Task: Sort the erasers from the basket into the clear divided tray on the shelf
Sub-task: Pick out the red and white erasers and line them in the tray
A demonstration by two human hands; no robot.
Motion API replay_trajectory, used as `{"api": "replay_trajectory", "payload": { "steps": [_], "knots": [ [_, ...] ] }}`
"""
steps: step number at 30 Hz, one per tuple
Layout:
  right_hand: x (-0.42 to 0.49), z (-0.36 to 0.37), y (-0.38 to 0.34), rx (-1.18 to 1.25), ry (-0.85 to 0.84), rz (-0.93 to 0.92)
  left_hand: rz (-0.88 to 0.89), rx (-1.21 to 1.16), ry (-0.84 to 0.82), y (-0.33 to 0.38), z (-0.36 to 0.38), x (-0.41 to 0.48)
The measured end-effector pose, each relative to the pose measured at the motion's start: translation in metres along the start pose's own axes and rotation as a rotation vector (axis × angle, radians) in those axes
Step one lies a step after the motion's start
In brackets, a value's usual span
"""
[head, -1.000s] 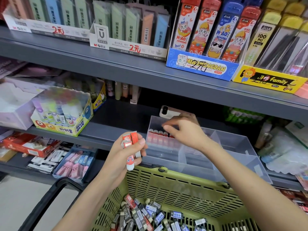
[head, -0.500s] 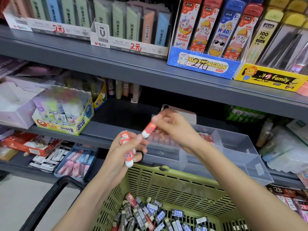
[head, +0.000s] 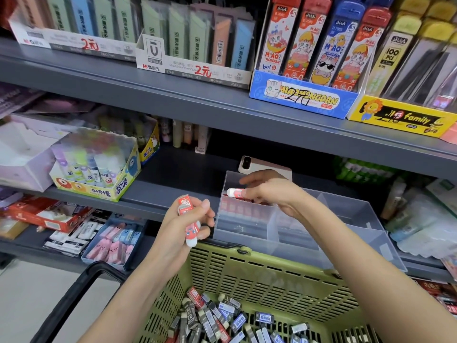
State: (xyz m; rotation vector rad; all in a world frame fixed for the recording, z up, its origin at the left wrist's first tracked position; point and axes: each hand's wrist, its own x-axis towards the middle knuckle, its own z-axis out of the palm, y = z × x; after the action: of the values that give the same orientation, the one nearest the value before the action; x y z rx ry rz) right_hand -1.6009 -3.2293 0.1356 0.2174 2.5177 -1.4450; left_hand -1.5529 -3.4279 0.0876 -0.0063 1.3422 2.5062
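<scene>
1. The right hand (head: 269, 191) pinches one red-and-white eraser (head: 235, 193) between thumb and fingertips. It holds the eraser sideways just above the far-left compartment of the clear divided tray (head: 346, 203), probably so it can go in lined up with those already there.
2. A row of red erasers (head: 237, 207) stands packed in that compartment. They show only through the cloudy wall, so their number cannot be told.
3. The left hand (head: 178, 231) curls its fingers round a small bunch of red erasers (head: 184, 205), one white tip poking out below. It hovers near the tray's near-left corner, above the basket rim. I judge it serves as a ready supply, so the right hand need only reach a short way.
4. The green basket (head: 259, 268) sits on the near side of the tray, its far rim close up to the shelf (head: 173, 191). This keeps the picking place and the dropping place close.
5. A loose heap of mixed erasers (head: 217, 318) lies in the basket, in dark, blue and red sleeves, so much sorting seems left. The tray's other compartments are presumably meant for those other kinds.
</scene>
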Motion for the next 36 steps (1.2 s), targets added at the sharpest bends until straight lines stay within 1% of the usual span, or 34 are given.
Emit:
{"api": "replay_trajectory", "payload": {
  "steps": [1, 2, 3, 5, 6, 8, 9, 10, 12, 13, 14, 18, 22, 24, 27, 29, 30, 31, 32, 33, 34, 35, 36],
  "knots": [
    [0.001, -0.001, -0.002, -0.193, -0.025, -0.042, 0.0, -0.004, 0.006, 0.0, 0.0, 0.0],
    [0.001, -0.001, -0.004, -0.334, -0.062, -0.074, -0.001, -0.008, 0.017, -0.001, 0.0, 0.001],
    [0.0, -0.001, -0.007, -0.414, -0.103, -0.083, -0.003, -0.009, 0.033, -0.001, 0.0, 0.002],
    [0.001, -0.002, -0.01, -0.441, -0.129, -0.073, -0.01, 0.02, 0.08, -0.002, -0.001, 0.004],
    [0.001, -0.002, -0.012, -0.434, -0.099, -0.075, -0.007, 0.043, 0.1, -0.002, -0.001, 0.005],
    [0.007, -0.001, -0.012, -0.349, 0.026, -0.061, 0.003, 0.072, 0.127, -0.002, -0.001, 0.006],
    [0.009, 0.001, -0.011, -0.235, 0.069, -0.024, 0.005, 0.075, 0.137, -0.002, 0.0, 0.006],
    [0.01, 0.003, -0.011, -0.085, 0.084, 0.024, 0.003, 0.074, 0.146, -0.001, 0.0, 0.006],
    [0.012, 0.01, -0.011, 0.188, 0.059, 0.076, -0.01, 0.067, 0.156, 0.0, 0.0, 0.006],
    [0.014, 0.013, -0.01, 0.238, 0.056, 0.079, -0.018, 0.061, 0.159, 0.0, 0.0, 0.006],
    [0.018, 0.017, -0.008, 0.221, 0.057, 0.077, -0.021, 0.058, 0.159, 0.0, -0.001, 0.006],
    [0.031, 0.029, 0.002, 0.04, 0.095, 0.089, 0.013, 0.055, 0.167, -0.001, -0.003, 0.006],
    [0.039, 0.035, 0.008, -0.14, 0.147, 0.036, 0.034, 0.006, 0.195, -0.002, -0.005, 0.008],
    [0.042, 0.037, 0.007, -0.275, 0.136, 0.009, 0.03, 0.007, 0.191, -0.003, -0.005, 0.009],
    [0.043, 0.037, 0.003, -0.549, 0.085, -0.014, 0.027, -0.009, 0.17, -0.004, -0.005, 0.009],
    [0.042, 0.036, 0.002, -0.618, 0.096, -0.004, 0.029, -0.018, 0.158, -0.004, -0.004, 0.009],
    [0.039, 0.037, 0.002, -0.61, 0.133, 0.001, 0.031, -0.023, 0.155, -0.003, -0.003, 0.009],
    [0.035, 0.038, 0.001, -0.579, 0.205, -0.015, 0.032, -0.03, 0.153, -0.003, -0.004, 0.009],
    [0.028, 0.039, -0.001, -0.51, 0.292, -0.06, 0.034, -0.039, 0.149, -0.003, -0.004, 0.009],
    [0.02, 0.041, -0.003, -0.399, 0.339, -0.129, 0.036, -0.047, 0.144, -0.003, -0.005, 0.009],
    [0.011, 0.042, -0.006, -0.25, 0.309, -0.212, 0.041, -0.052, 0.137, -0.003, -0.005, 0.009],
    [0.0, 0.042, -0.011, -0.099, 0.204, -0.294, 0.047, -0.056, 0.126, -0.003, -0.005, 0.009],
    [-0.012, 0.043, -0.015, 0.008, 0.064, -0.352, 0.054, -0.058, 0.112, -0.003, -0.006, 0.009]
  ]
}}
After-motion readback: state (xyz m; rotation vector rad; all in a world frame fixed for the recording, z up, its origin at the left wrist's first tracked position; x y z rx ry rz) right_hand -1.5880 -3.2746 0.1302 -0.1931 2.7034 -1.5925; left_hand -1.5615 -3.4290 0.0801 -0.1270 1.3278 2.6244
